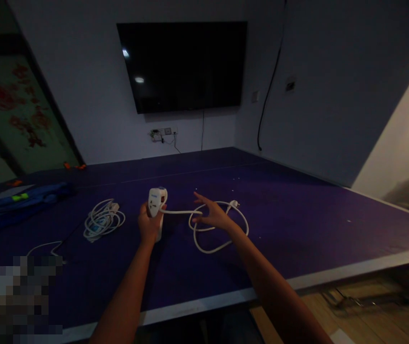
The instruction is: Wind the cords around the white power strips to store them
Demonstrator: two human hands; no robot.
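My left hand is wrapped round a white power strip, which stands raised on end with a socket face towards me. From the strip a white power cord runs right to my right hand. That hand has its fingers apart in a loose curve, and the cord passes at its thumb side. Whether the fingers touch the cord I cannot tell. Beyond and below this hand the cord lies in wide loops on the purple surface, ending in a white plug.
Left of my left hand lies a coiled white cable. Farther left are a blue garment and a thin cord. A pale edge borders the surface near me. A television hangs on the wall above wall sockets.
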